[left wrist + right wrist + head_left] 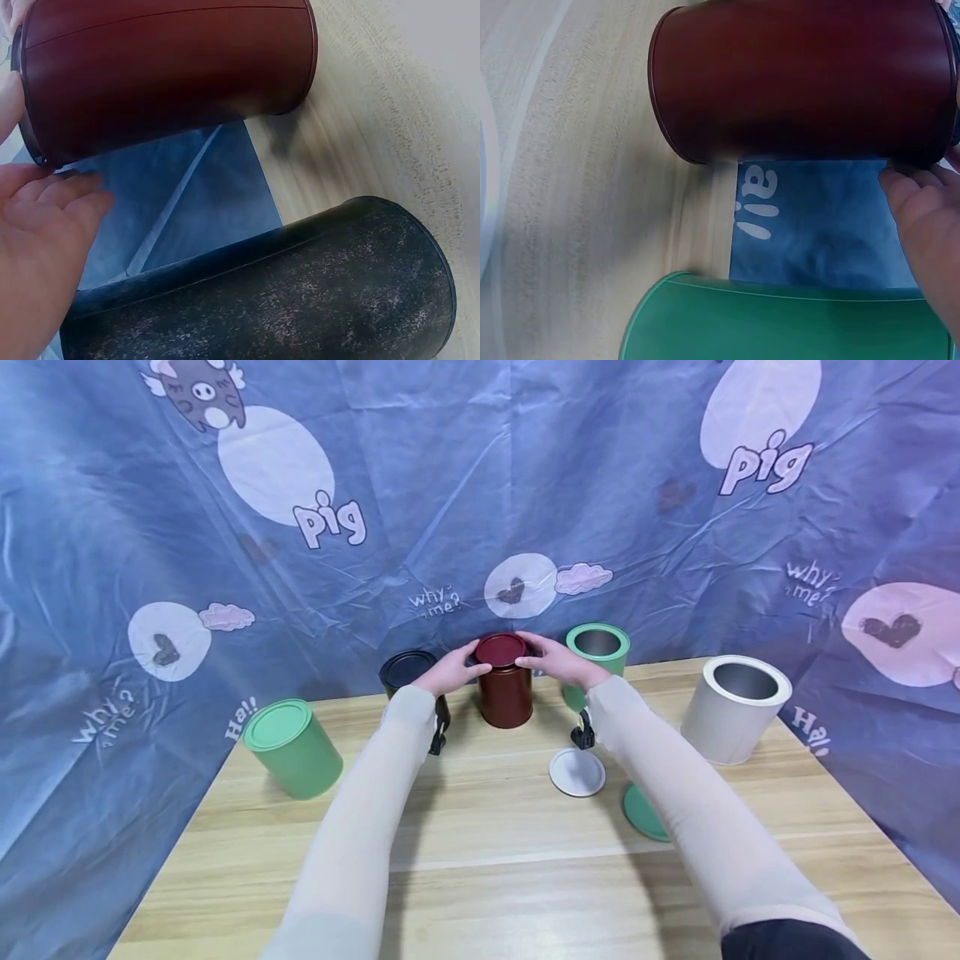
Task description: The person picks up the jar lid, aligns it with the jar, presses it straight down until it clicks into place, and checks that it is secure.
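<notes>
A dark red canister [506, 700] stands upright at the back middle of the table. At its top is a dark red lid [500, 650]; whether it is fully seated cannot be told. From the left, my left hand [452, 671] grips the lid's edge, thumb toward the front. My right hand [561, 662] holds the opposite side in the same way. Both wrist views show fingers at the rim of the red canister [165, 71], partly hidden behind it. Beside my left hand is a black canister [262, 300] with a black lid; near my right hand stands an open green canister [795, 322].
A green lidded canister [294, 750] stands at the left, an open white canister [723, 718] at the right. A white lid [577, 772] and a green lid [643, 812] lie on the table [480, 860], the latter partly under my right forearm. A blue printed cloth [450, 485] hangs behind.
</notes>
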The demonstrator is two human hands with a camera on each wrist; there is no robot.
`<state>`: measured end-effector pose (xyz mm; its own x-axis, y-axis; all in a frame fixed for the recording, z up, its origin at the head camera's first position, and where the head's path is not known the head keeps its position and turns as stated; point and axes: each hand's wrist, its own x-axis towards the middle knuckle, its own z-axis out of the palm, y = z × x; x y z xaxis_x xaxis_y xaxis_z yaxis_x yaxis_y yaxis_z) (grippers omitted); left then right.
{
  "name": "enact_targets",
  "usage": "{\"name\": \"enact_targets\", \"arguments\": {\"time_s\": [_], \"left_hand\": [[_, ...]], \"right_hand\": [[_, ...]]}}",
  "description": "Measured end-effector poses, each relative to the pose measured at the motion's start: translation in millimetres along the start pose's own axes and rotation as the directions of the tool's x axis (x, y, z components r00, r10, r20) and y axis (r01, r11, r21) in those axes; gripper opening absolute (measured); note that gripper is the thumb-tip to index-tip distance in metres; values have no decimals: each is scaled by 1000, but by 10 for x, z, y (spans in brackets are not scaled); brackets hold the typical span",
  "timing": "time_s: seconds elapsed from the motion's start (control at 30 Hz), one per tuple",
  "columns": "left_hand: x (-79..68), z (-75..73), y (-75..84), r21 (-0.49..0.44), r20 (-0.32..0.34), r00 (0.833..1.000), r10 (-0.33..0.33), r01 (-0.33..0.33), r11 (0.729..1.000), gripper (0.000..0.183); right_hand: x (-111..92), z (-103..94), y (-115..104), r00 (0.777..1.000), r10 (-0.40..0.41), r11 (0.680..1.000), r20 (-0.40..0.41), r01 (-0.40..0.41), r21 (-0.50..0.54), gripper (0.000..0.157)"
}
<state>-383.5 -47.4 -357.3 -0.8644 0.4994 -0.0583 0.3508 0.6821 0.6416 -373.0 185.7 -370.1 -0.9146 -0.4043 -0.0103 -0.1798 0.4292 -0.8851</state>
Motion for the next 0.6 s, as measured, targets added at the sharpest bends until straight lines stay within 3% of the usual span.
{"name": "enact_targets", "arguments": {"time_s": [0.4,0.6], "left_hand": [[-63,17,35,-14,60,998,-16,17,1000,72],[-95,42,64,-25,57,998,-31,32,999,71]], "right_hand": [[-65,14,34,998,49,998,35,-50,34,68],[-111,11,42,997,71,997,36,-72,38,70]]}}
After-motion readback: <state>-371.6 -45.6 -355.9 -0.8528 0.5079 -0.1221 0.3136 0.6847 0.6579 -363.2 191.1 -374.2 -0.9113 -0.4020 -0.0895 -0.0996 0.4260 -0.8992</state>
